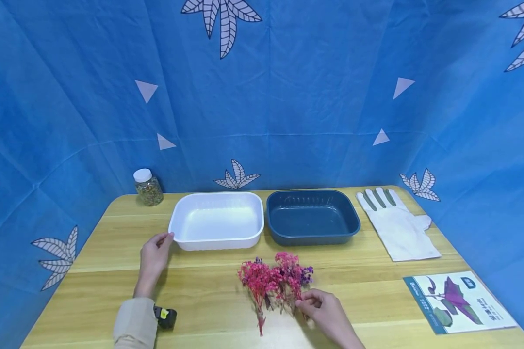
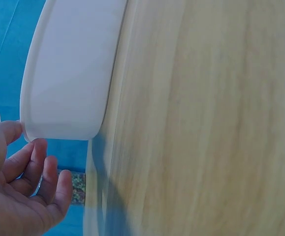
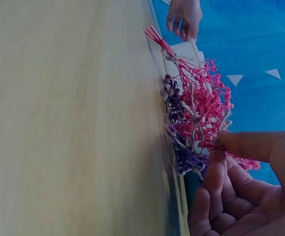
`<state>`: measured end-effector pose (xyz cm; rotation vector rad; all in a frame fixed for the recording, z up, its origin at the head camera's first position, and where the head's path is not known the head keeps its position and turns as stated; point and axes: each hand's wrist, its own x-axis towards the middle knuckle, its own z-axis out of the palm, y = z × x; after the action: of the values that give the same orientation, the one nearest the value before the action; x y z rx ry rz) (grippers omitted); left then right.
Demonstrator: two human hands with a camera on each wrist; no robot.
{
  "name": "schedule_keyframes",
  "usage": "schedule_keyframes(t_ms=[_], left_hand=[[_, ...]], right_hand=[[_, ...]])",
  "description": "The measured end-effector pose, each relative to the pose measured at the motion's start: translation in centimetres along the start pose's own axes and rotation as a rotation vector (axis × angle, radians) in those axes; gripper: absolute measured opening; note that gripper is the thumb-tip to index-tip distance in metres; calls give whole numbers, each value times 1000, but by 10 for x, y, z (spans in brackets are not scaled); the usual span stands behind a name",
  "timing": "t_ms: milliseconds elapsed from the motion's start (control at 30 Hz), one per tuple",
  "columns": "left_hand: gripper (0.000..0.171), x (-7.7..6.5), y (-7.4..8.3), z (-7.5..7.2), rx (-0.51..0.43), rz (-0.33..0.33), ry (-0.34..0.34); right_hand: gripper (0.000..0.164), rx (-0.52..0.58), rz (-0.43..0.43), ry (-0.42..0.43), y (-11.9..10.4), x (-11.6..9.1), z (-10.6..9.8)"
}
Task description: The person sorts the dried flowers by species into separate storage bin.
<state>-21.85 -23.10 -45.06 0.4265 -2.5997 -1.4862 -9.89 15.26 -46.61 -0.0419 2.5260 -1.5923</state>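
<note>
At the front left corner of the white plastic basin [image 1: 218,245], my left hand [image 1: 154,257] pinches the rim between thumb and forefinger; its other fingers curl loosely below in the left wrist view. My right hand [image 1: 327,315] pinches the stems of a bunch of pink dried flowers [image 1: 289,271] with thumb and forefinger. Beside it lies another pink bunch [image 1: 258,281], its tied stems toward the front edge. Small purple flowers [image 3: 184,152] show under the pink ones in the right wrist view.
A dark blue basin [image 1: 313,240] stands right of the white one. Farther right are a white glove [image 1: 403,232] with green-grey fingers and a seed packet [image 1: 458,303] printed with a purple plant. A white-lidded jar [image 1: 149,189] stands at the back left, before a blue cloth [image 1: 266,97].
</note>
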Motion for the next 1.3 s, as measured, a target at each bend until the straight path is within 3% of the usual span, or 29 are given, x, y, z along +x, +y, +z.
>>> schedule_keyframes(t_ms=[333,667,1033,1300], left_hand=[[55,1,-1,0,-8,-3,-6],[57,1,-1,0,-8,-9,-3],[57,1,0,0,-9,-11,-5],[56,1,-2,0,-12,-11,-1]], right_hand=[[44,104,20,-85,4,4,-2],[31,-8,37,-36,3,7,0],[26,43,40,-8,3,12,2],[49,98,50,-54,4,13,2]])
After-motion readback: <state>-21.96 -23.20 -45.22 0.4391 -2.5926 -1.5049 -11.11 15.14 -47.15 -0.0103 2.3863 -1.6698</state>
